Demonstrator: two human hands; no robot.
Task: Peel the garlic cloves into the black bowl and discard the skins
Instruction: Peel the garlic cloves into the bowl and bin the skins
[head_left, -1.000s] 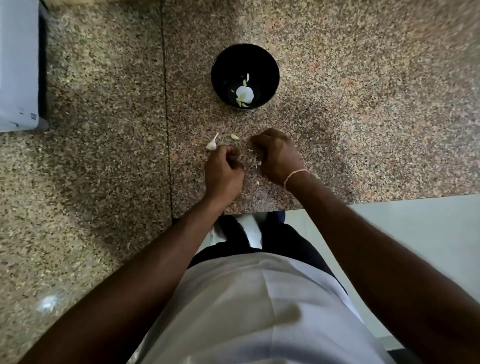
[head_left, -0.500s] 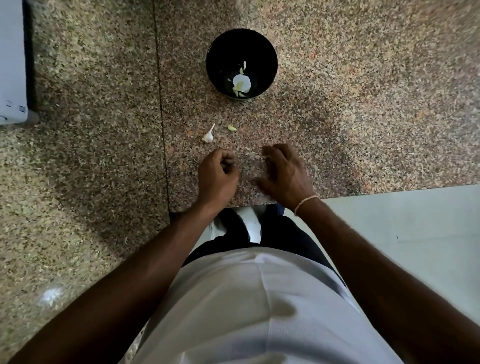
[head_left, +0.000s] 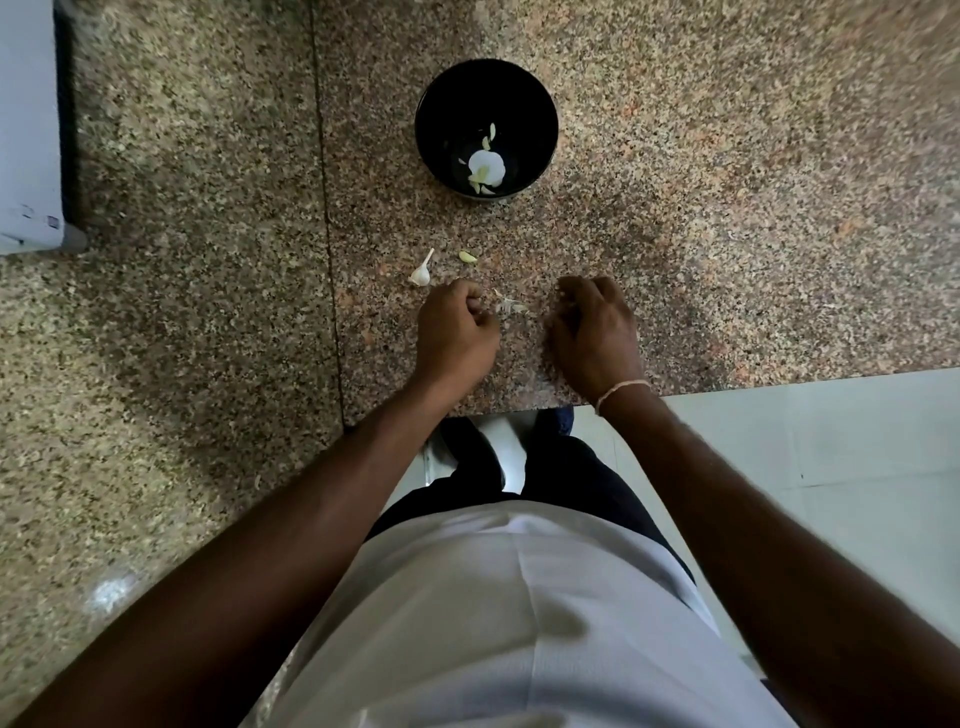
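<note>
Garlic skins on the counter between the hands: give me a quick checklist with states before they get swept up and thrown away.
1. Skins lie loose on the counter between both hands: ok.
2. Left hand free to gather: cannot tell, fingers curled, contents hidden.
3. Right hand free: cannot tell, fingers curled down onto the counter.
4. Black bowl upright, clear of the skins, garlic inside: ok.
5. Peeled clove and small garlic piece lie outside the bowl, near the skins: not ok.
6. Bin for the skins in view: not ok, none seen.
</note>
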